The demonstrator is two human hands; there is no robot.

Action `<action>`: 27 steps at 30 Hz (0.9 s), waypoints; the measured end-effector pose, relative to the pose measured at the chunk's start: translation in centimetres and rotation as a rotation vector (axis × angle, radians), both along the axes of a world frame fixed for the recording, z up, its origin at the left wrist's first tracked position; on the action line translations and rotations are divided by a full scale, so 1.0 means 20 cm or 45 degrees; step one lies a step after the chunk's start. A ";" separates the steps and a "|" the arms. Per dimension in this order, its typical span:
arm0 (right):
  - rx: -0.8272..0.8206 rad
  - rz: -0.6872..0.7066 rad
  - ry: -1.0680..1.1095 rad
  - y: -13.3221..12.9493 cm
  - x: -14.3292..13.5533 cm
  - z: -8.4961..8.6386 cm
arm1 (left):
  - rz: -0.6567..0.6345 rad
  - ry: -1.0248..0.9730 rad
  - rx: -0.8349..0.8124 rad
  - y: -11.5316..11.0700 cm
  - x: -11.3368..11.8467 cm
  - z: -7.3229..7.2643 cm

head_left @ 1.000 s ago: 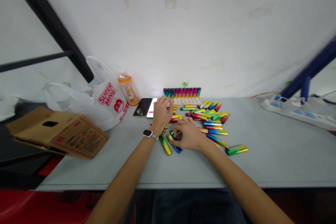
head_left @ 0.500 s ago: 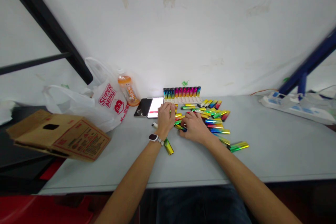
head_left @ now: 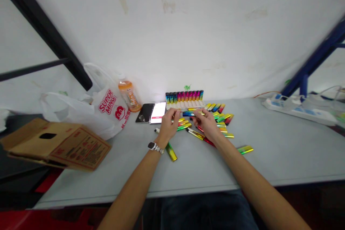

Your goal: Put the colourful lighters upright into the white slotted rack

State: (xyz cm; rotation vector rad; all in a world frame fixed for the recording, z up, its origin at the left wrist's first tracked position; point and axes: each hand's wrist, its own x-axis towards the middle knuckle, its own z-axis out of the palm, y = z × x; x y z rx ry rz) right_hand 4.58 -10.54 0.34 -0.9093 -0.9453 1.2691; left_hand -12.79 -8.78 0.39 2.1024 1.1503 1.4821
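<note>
My right hand pinches a shiny blue-and-yellow lighter, lying level just above the pile. My left hand, with a watch on its wrist, has its fingertips pressed together by the left end of that lighter; whatever is between them is too small to make out. Loose metallic lighters in yellow, green, red and blue lie around and under both hands. Behind them, a white tray with holes holds a back row of upright lighters, blue at the left and mostly pink farther right.
Left of the tray lie a dark phone and a lit phone. An orange drink bottle, a white plastic bag and an open cardboard box stand at the left. A power strip with cables lies far right.
My right hand has lifted the blue lighter from the pile and brought it towards my left fingertips. Some lighters in the pile have shifted. The view has tilted slightly.
</note>
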 end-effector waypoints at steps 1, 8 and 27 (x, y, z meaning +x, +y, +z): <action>-0.037 0.030 0.113 0.00 0.00 0.01 | -0.007 -0.005 0.001 0.00 0.00 0.00; -0.125 0.368 0.316 -0.03 0.02 0.03 | -0.108 -0.143 -0.036 -0.01 0.04 -0.01; -0.288 0.151 0.170 -0.03 -0.02 0.02 | -0.173 0.062 0.043 -0.02 0.06 -0.02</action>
